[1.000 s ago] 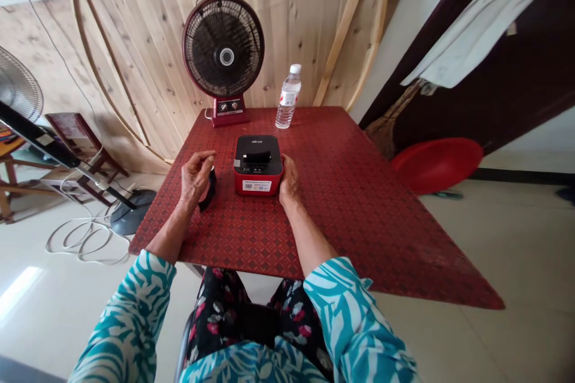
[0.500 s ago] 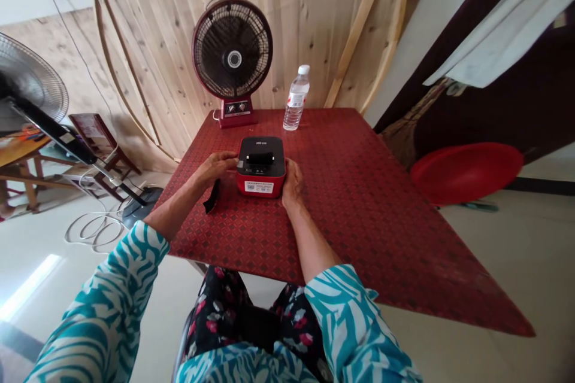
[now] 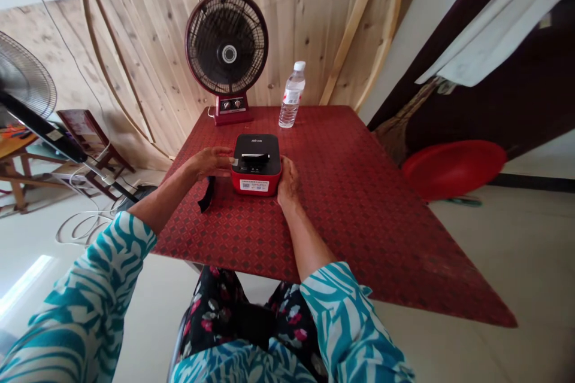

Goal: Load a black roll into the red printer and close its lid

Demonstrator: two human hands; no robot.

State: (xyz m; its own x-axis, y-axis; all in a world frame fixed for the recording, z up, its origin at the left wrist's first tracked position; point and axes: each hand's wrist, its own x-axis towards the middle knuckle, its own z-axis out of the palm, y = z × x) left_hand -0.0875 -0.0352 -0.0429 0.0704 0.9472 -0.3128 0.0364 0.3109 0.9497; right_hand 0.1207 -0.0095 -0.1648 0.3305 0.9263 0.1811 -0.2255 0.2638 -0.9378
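Note:
A squarish red box with a black top (image 3: 256, 146) sits on the table, a white label on its front. On its top lies a small black piece (image 3: 256, 163) with a pale upper edge; I cannot tell whether it is loose or part of the top. My left hand (image 3: 211, 163) is at the box's left side, its fingers stretched out and the fingertips at the edge of the top. Against the right side rests my right hand (image 3: 288, 182), fingers lying along the wall rather than wrapped round it. A black strip (image 3: 206, 195) lies below my left hand.
A red desk fan (image 3: 227, 54) and a water bottle (image 3: 293, 96) stand at the back of the red table (image 3: 359, 209). Beyond the right edge is a red basin (image 3: 453, 169). A standing fan (image 3: 27, 78) and coiled cable are at left.
The view has shifted slightly, moving things left. My left hand's fingers have spread a little. The small black piece now shows a longer pale edge. My right hand stays against the box.

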